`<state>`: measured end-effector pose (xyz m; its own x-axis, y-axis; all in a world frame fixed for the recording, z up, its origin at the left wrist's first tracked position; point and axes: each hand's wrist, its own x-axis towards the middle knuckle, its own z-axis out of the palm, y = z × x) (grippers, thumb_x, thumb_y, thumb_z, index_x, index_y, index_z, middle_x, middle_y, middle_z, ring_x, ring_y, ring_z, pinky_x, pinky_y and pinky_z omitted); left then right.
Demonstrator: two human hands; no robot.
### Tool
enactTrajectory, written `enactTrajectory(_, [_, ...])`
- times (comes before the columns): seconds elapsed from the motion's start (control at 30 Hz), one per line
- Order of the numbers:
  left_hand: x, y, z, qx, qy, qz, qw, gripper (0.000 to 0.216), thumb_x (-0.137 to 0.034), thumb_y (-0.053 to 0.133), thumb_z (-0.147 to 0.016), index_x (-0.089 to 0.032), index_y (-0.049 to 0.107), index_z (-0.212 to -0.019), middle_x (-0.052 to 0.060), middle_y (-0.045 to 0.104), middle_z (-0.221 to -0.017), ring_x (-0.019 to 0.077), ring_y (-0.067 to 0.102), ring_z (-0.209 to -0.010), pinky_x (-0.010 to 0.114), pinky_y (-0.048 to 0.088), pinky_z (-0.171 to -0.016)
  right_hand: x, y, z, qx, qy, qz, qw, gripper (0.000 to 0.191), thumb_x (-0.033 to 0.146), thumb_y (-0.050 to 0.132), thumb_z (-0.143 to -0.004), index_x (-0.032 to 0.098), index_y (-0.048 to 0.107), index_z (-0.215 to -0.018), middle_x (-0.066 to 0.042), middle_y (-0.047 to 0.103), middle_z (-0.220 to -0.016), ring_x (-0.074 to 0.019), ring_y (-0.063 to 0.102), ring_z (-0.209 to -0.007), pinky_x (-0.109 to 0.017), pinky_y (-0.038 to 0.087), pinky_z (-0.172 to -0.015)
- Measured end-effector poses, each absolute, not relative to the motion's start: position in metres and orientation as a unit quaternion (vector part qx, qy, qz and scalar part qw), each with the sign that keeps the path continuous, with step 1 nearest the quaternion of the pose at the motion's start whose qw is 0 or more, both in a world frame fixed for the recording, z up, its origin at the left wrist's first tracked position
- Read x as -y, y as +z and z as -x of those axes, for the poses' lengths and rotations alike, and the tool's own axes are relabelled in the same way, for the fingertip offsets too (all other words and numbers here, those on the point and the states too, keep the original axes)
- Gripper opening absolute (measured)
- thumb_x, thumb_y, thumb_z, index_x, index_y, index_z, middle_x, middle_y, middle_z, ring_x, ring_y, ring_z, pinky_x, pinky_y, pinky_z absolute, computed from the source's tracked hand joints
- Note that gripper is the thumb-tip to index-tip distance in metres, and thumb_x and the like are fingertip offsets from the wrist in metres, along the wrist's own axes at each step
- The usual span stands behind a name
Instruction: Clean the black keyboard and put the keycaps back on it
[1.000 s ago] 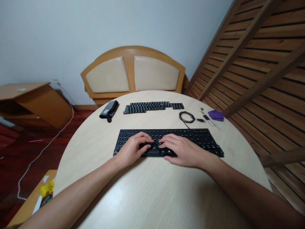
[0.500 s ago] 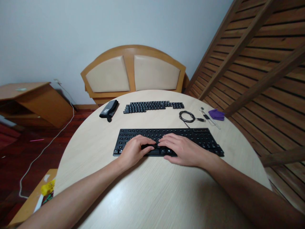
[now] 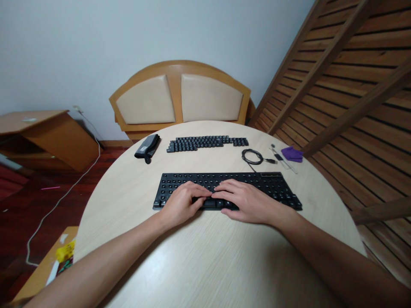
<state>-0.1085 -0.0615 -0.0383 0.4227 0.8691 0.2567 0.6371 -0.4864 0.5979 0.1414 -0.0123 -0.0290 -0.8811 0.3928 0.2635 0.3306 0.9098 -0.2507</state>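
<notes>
Okay, so I'm running this from far off on the head view, and the pale round worktop (image 3: 199, 265) is taking up most of what I'm getting, with a padded headboard (image 3: 178, 98) standing behind it. The black computer keyboard (image 3: 208, 182) is lying flat across the middle of the worktop, and lots of it is looking capless to me. Past it I'm seeing a stepped block of what look like loose keycaps (image 3: 202, 143), sitting in neat rows.

Neither hand is balling up. The left hand (image 3: 183, 199) is bringing thumb and fingers close together over the lower rows; can't tell if anything small is between them. The right hand (image 3: 244, 199) is lying palm down and loosely spread, thumb well away from the fingers, not gripping anything I can see. Their fingertips are pretty much meeting.

Smaller stuff: a dark pouch (image 3: 147, 146) is sitting at the far left, a coiled USB cable (image 3: 252, 164) is lying beyond the keyboard, and a purple cloth (image 3: 292, 154) is resting near the right edge.

As for the step, I'm reading it as fingertip work on one central spot. IMO the next move is calling for light, precise fingers and a steady board.
</notes>
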Motion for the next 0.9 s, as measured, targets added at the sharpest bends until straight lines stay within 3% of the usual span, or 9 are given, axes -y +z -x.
enactTrajectory(0.9, [0.0622, -0.0426, 0.1094, -0.515, 0.278, -0.782, 0.213, 0.014, -0.021, 0.064, -0.093, -0.024, 0.073, -0.103, 0.003, 0.075, -0.102, 0.0231, 0.066, -0.098, 0.041, 0.052, -0.092, 0.0128, -0.0284, -0.1408, 0.964, 0.097, 0.193, 0.155, 0.042, 0.025, 0.066, -0.089, 0.021, 0.063, -0.131, -0.011, 0.067, -0.126, -0.0273, 0.059, -0.119, -0.045, 0.054, -0.100])
